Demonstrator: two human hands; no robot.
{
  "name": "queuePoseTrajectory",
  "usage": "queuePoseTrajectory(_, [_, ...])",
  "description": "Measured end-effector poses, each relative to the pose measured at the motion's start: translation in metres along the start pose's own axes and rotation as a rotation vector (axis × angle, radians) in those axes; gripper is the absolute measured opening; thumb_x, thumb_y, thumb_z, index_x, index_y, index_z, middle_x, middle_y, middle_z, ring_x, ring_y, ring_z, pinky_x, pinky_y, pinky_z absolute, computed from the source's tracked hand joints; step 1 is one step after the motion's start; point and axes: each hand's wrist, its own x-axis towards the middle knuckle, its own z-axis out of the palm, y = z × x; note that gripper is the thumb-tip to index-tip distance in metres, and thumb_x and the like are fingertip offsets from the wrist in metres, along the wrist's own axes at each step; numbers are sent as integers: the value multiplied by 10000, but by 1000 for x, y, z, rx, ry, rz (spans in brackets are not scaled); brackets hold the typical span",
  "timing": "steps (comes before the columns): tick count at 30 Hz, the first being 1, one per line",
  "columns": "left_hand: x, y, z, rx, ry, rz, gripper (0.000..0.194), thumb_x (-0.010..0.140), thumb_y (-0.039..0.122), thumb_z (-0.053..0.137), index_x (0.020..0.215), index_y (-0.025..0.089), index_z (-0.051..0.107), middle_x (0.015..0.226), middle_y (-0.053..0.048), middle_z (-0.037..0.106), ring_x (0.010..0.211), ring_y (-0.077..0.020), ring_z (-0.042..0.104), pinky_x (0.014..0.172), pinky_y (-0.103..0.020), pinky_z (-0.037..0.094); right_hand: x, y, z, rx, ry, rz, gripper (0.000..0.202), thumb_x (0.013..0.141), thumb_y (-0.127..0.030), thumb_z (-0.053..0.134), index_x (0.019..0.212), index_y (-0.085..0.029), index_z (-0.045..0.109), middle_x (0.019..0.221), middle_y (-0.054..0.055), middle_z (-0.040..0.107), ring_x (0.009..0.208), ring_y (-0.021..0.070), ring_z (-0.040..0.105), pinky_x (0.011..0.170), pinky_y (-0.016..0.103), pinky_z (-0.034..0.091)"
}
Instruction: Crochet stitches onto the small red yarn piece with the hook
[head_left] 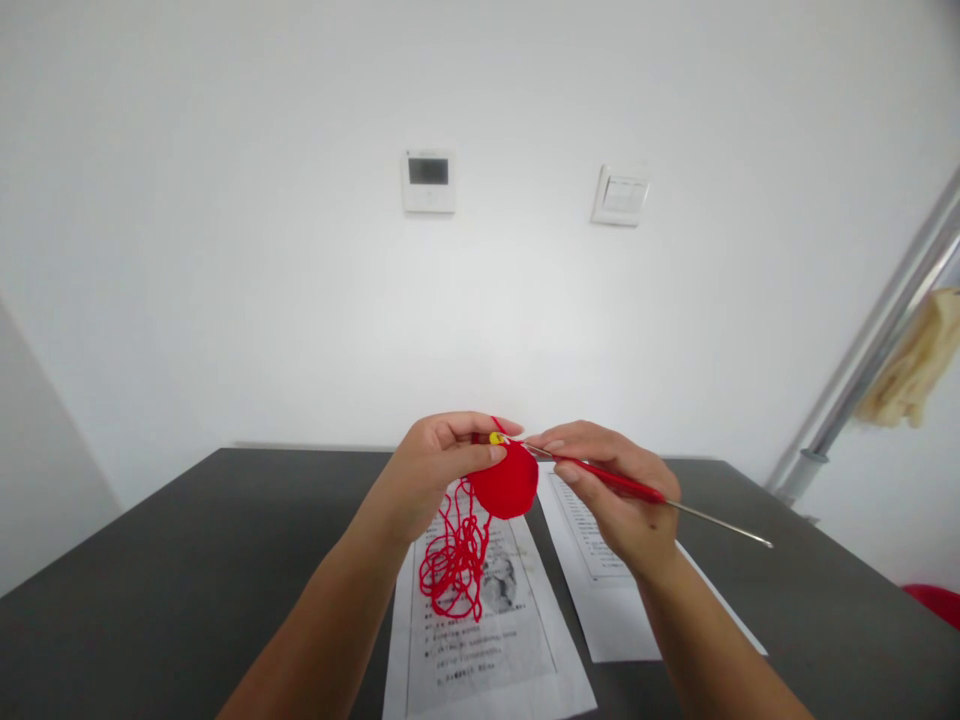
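Observation:
My left hand (442, 465) pinches a round red crochet piece (508, 485) at its upper left edge, thumb in front. A small yellow thing (496, 438), perhaps a stitch marker, shows at the top of the piece by my fingertips. A strand of red yarn runs over the left fingers. In my right hand (619, 485) is a crochet hook (622, 483) with a red handle and metal ends, closed between thumb and fingers. Its left tip meets the top edge of the piece. Loose red yarn (454, 565) hangs in a tangle below my left hand.
Two printed sheets, a left page (480, 660) and a right page (619, 630), lie on the dark table (247, 560). Behind stands a white wall with a thermostat panel (429, 182) and a switch (621, 196). Pale gloves (911, 365) hang by a metal pole (885, 325).

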Motion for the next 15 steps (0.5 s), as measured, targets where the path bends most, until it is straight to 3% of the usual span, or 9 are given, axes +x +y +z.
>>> queuePoseTrajectory(8, [-1,3,-8,33,-56,-17,227,626,225,838,841,156,810,747,-46,767,684,-145,658,700,-264,491,0,9,2,259,5,117,167,910,-163,713,1034,-255,779,973,36,819,937,184,783,827,322,652])
queuePoseTrajectory(15, [2,3,-9,106,-57,-40,168,605,184,812,767,155,777,739,-22,747,681,-136,636,679,-261,463,2,16,-6,426,-66,271,74,911,-268,734,961,-241,781,947,38,820,925,195,783,858,338,635])
